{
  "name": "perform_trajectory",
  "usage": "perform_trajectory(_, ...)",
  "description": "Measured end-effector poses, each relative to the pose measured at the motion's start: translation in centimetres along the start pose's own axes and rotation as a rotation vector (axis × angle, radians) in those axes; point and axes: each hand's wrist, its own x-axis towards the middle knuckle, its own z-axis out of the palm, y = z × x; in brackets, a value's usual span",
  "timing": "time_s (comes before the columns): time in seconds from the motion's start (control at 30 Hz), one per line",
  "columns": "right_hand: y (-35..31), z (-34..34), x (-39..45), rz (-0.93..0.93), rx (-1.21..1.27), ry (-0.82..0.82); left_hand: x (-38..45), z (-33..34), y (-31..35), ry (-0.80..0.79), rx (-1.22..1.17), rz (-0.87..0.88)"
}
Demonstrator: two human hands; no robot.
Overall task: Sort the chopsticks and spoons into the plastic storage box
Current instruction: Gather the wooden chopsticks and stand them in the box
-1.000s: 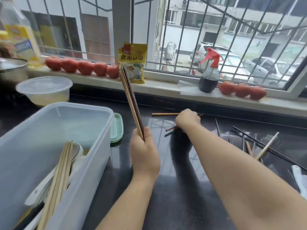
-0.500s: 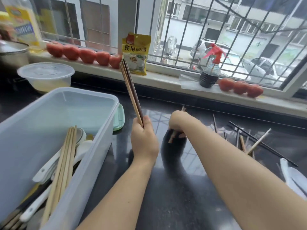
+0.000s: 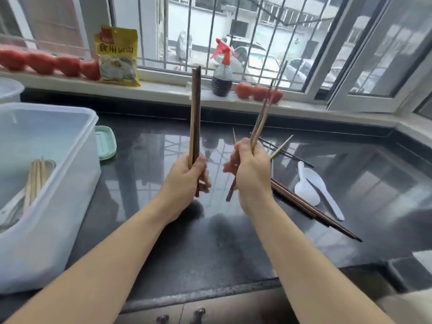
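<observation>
On a glossy black kitchen counter (image 3: 187, 249) below a barred window, the left hand (image 3: 184, 181) grips upright dark brown chopsticks (image 3: 195, 113); the right hand (image 3: 252, 176) clutches a tilted, mixed bunch (image 3: 263, 120). The translucent storage box (image 3: 53, 206) sits at left.

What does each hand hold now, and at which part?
The left hand grips upright dark chopsticks near their lower end. The right hand grips a few tilted chopsticks in their lower part.

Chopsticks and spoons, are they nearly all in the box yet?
Partly. Pale chopsticks already lie in the plastic box. The left hand and right hand each hold more. Dark chopsticks and white spoons still wait on the counter.
</observation>
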Motion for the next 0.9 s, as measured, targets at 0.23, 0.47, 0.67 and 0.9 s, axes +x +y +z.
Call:
perform_trajectory(0.23,-0.3,2.4,-0.8,0.078,0.054,-0.198,0.0,0.9,-0.2,-0.084,0.088,0.183)
perform_trajectory(0.47,0.7,4.4,-1.2,-0.08,-0.256,-0.379,1.0,-0.7,-0.9,-0.011,0.174,0.338)
perform_trajectory(0.67,2.9,-1.8,0.9,-0.239,-1.324,-0.055,1.7,-1.8,-0.7,0.175,0.093,0.293)
perform_trajectory(0.9,3.2,-2.8,2.2,0.094,-1.614,-0.232,1.6,-1.9,-0.4,0.19,0.216,0.436)
